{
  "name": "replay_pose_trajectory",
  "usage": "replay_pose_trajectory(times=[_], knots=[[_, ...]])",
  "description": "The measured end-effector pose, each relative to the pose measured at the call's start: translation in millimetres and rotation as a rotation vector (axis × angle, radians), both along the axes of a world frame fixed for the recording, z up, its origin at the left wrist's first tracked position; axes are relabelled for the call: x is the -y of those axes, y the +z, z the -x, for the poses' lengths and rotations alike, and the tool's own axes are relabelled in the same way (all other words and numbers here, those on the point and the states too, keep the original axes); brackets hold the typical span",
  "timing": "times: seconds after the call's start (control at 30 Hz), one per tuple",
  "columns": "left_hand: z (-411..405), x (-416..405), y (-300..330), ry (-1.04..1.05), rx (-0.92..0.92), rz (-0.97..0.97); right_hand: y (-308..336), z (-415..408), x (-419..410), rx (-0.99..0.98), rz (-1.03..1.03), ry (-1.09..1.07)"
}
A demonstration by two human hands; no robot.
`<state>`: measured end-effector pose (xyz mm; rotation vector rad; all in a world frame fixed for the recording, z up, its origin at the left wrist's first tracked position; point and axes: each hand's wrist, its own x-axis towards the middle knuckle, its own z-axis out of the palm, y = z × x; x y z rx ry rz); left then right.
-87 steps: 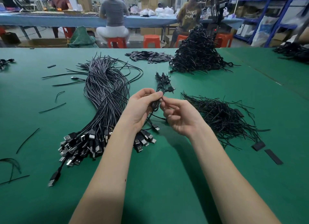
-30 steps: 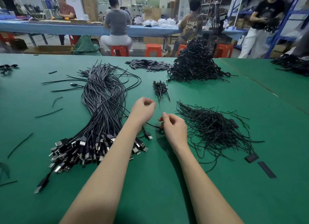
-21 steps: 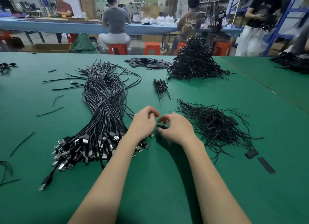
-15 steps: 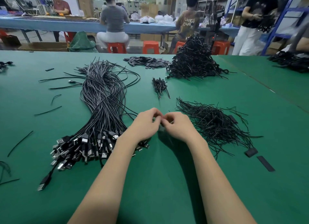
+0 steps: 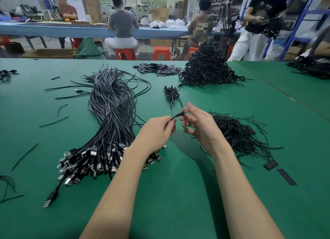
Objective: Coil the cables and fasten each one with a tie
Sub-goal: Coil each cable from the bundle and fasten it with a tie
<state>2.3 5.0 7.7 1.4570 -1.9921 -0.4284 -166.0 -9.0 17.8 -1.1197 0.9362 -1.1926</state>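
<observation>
On the green table (image 5: 178, 203) a long bundle of uncoiled cables (image 5: 110, 117) lies left of both forearms, plugs fanned toward the person. Right of it sits a loose heap of black ties (image 5: 237, 133). Above the cloth, the left hand (image 5: 155, 133), fingers curled, pinches one cable end (image 5: 175, 116); the raised right hand (image 5: 198, 124) pinches its tip between thumb and forefinger.
</observation>
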Motion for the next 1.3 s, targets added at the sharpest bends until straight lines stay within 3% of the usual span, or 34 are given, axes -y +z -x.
replay_pose_trajectory(times=[0.07,0.13,0.27,0.37,0.57,0.67,0.73,0.8,0.9,1.03,1.13,1.3], knots=[[12,-3,4,-0.025,-0.244,-0.085,0,-3,1,0.071,-0.032,0.023],[21,-4,15,-0.126,-0.505,-0.146,-3,-5,3,-0.047,0.002,0.057],[24,-5,34,-0.348,-1.157,-0.367,-7,-12,-3,-0.244,-0.082,0.369],[13,-4,36,-0.375,-1.571,-0.483,5,-11,-7,-0.375,-0.118,0.531],[-14,0,37,-0.349,-2.011,-0.562,26,18,-19,-0.237,-0.078,0.691],[-17,-3,39,-0.402,-1.962,-0.573,19,26,-21,-0.371,-0.174,0.783],[-18,-6,41,-0.465,-1.832,-0.637,12,26,-16,-0.522,-0.187,0.643],[-15,-9,40,-0.476,-1.546,-0.677,11,23,-9,-0.644,-0.124,0.349],[-1,-13,36,-0.367,-1.060,-0.687,15,19,-2,-0.570,0.011,-0.046],[15,-8,30,-0.244,-0.744,-0.648,26,8,-4,-0.528,0.205,-0.273],[23,-4,25,-0.135,-0.830,-0.515,39,-2,-10,-0.347,0.185,-0.086],[7,0,28,-0.270,-1.407,-0.528,34,0,-24,-0.104,-0.020,0.577]])
